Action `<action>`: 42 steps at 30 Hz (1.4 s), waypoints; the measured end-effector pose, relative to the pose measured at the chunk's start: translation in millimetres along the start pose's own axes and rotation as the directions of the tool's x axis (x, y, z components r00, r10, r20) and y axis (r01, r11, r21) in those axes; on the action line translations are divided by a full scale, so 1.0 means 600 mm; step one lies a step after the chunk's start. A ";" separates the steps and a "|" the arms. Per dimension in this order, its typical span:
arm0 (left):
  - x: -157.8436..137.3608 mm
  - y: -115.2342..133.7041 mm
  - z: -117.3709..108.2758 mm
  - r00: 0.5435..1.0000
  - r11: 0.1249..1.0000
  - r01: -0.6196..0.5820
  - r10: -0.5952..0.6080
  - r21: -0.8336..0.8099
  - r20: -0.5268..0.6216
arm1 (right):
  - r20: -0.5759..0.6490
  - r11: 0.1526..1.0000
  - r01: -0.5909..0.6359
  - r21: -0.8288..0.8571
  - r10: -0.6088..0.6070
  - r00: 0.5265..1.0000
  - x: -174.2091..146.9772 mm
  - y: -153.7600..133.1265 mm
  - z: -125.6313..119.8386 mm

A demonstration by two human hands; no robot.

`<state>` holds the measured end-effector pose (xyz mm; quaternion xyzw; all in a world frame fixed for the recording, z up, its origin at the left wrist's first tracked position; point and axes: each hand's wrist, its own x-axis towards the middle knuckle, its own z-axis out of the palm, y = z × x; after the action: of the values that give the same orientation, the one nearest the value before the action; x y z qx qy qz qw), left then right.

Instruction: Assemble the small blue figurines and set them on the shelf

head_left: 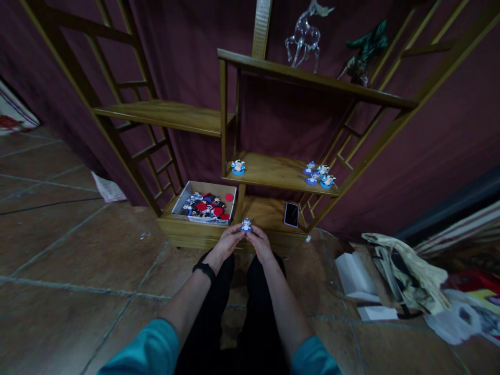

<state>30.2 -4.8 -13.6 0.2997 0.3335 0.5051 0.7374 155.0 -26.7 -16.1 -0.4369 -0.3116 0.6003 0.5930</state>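
— What do we have in our grasp?
— Our left hand (228, 242) and right hand (259, 244) meet, fingertips clamped on a small figurine (246, 225) by the front edge of the lower shelf (265, 210).
— And above it?
— We see one figure (238, 167) at the front left corner of the middle shelf (269, 169), four figures (327, 181) near its front right.

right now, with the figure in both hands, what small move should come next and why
Probably move the figure toward the right end of the middle shelf: the left hand and right hand hold it upright, and the four figures standing there include two in similar purple.
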 end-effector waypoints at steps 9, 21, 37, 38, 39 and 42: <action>0.001 -0.002 0.000 0.999 1.000 0.015 -0.016 -0.025 -0.044 | -0.012 0.997 0.054 -0.054 -0.055 0.998 0.008 0.007 -0.002; 0.003 -0.003 -0.004 0.993 0.998 0.035 -0.040 -0.048 -0.111 | -0.018 1.000 0.000 0.011 0.000 1.000 0.015 0.019 -0.010; 0.000 -0.002 -0.002 0.994 0.999 0.028 -0.032 -0.038 -0.108 | -0.014 1.000 0.004 -0.003 -0.004 1.000 0.009 0.008 -0.005; -0.001 -0.001 -0.001 0.994 0.999 0.026 -0.030 -0.039 -0.104 | -0.012 1.000 0.007 -0.005 -0.007 1.000 0.009 0.009 -0.006; -0.002 -0.001 0.000 0.995 0.999 0.025 -0.029 -0.042 -0.100 | -0.011 1.000 0.008 -0.007 -0.008 1.000 0.010 0.010 -0.006; -0.002 0.000 0.000 0.995 0.998 0.023 -0.029 -0.055 -0.097 | -0.014 1.000 -0.001 -0.004 0.001 1.000 0.013 0.013 -0.006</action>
<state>29.9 -6.0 -13.7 0.2501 0.3593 0.5184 0.7346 155.5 -20.4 -25.7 -0.4425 -0.3084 0.5970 0.5939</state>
